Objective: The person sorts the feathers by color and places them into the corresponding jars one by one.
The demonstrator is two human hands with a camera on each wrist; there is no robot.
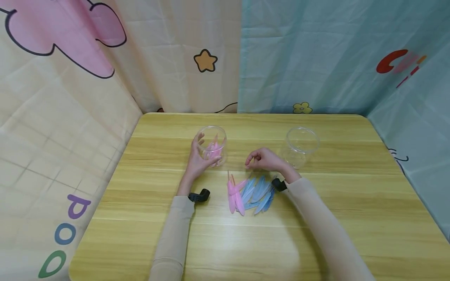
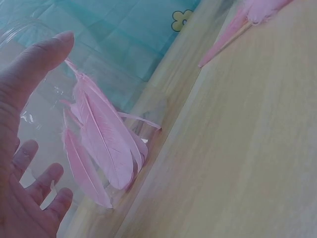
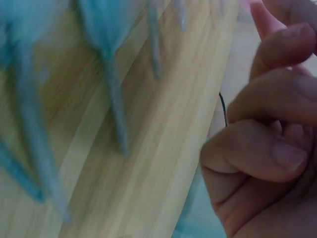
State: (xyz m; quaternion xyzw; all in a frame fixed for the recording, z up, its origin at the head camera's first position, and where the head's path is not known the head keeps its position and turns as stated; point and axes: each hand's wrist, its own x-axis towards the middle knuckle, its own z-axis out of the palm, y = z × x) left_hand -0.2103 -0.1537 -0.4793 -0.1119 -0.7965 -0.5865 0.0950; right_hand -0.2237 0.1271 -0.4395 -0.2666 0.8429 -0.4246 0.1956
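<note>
In the head view my left hand (image 1: 196, 163) holds a clear round jar (image 1: 225, 144) from its left and near sides, thumb in front. Several pink feathers (image 2: 106, 134) stand inside it, quills up, in the left wrist view. My right hand (image 1: 268, 160) hovers above the table, behind the feather pile, with its fingers loosely bent. Nothing can be made out between its fingertips. Below it lie loose blue feathers (image 1: 259, 191). A few pink feathers (image 1: 235, 195) overlap their left side. In the right wrist view, blurred blue quills (image 3: 116, 109) point away from the pile.
A second clear jar (image 1: 303, 151) stands at the back right, just beyond my right wrist; no feathers show in it. The wooden table (image 1: 225, 249) has light-coloured curtains (image 1: 302, 47) behind it and at its sides. A dark wrist camera (image 1: 199, 195) sits on my left wrist.
</note>
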